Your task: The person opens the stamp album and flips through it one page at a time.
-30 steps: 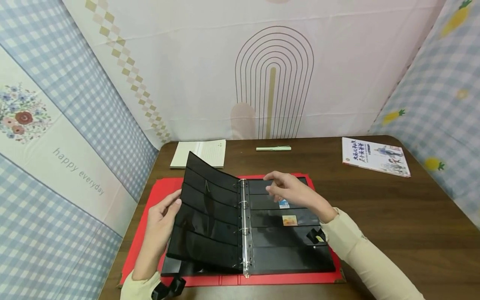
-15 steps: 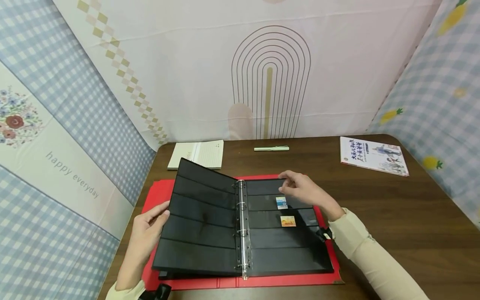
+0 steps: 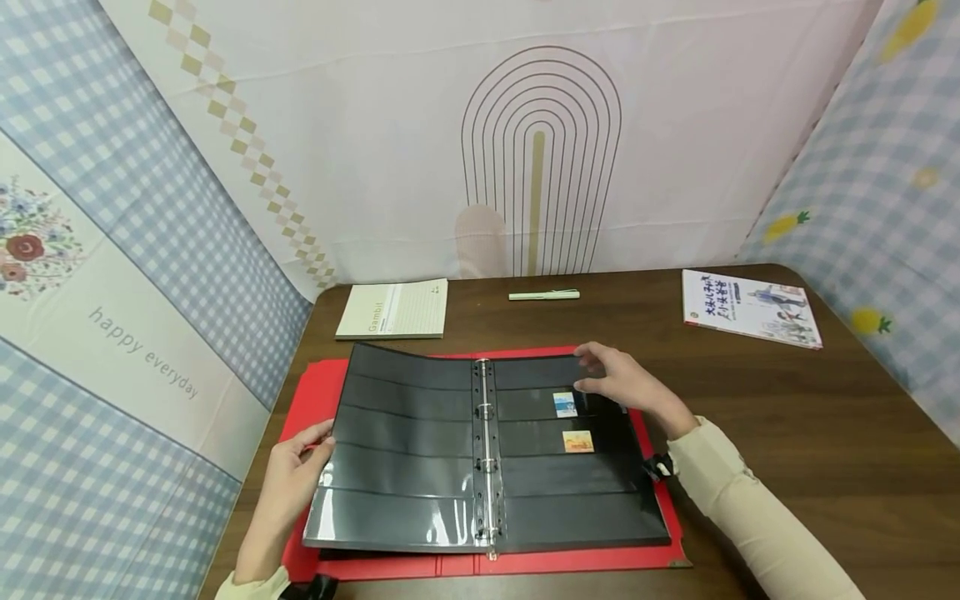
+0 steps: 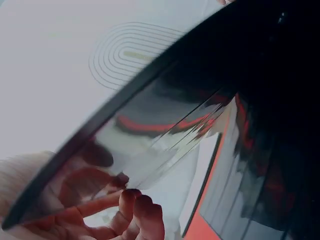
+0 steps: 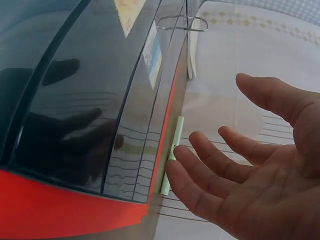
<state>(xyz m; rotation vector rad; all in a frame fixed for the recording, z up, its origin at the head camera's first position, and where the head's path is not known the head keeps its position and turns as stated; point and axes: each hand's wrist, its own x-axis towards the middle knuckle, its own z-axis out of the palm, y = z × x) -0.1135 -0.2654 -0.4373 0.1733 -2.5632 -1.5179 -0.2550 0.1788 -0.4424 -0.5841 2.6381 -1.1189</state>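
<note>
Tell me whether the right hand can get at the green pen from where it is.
Probably yes. The right hand hovers open over the album's far right corner, and only bare table lies between it and the green pen.

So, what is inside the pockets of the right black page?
Two stamps sit in the right page, one above the other. The right hand covers part of its upper pockets.
</note>
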